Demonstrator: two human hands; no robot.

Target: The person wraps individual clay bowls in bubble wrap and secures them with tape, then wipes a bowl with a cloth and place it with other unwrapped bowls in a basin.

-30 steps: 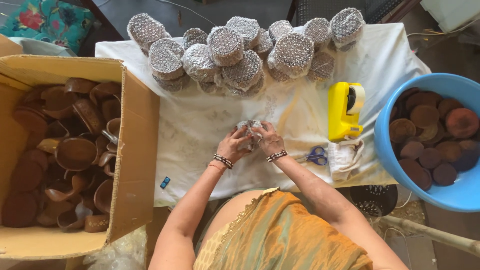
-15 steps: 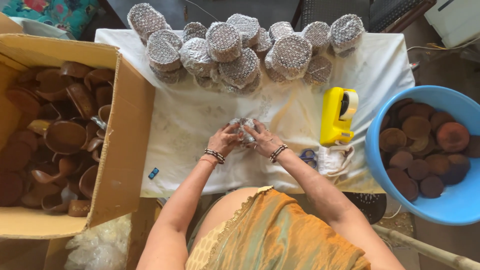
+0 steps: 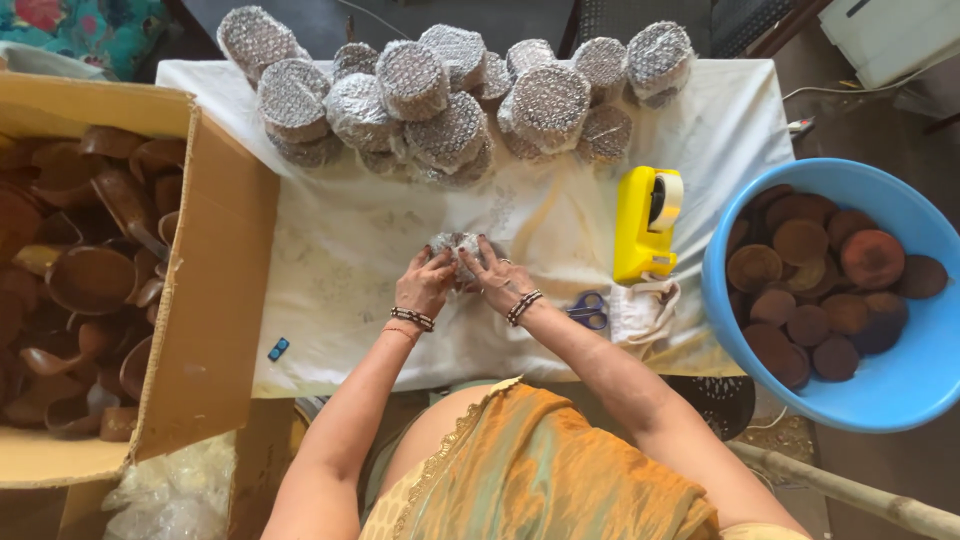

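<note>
Desk (image 3: 350,250): covered in white cloth, seen from above. Off its left edge, a cardboard box (image 3: 215,300) of brown clay cups. Along the far edge, a heap of bubble-wrapped rounds (image 3: 450,95).

At mid-desk, the left hand (image 3: 425,285) and right hand (image 3: 500,280) meet around one small bubble-wrapped bundle (image 3: 455,248), fingers of both curled onto it. The bundle is roundish, with no clear long axis or pointing direction.

Since half a second ago: hands and bundle sit at the same spot, the grip unchanged.

Toward the right edge: blue scissors (image 3: 588,310), yellow tape dispenser (image 3: 645,225). Beyond it, a blue tub (image 3: 900,390) of brown discs.
</note>
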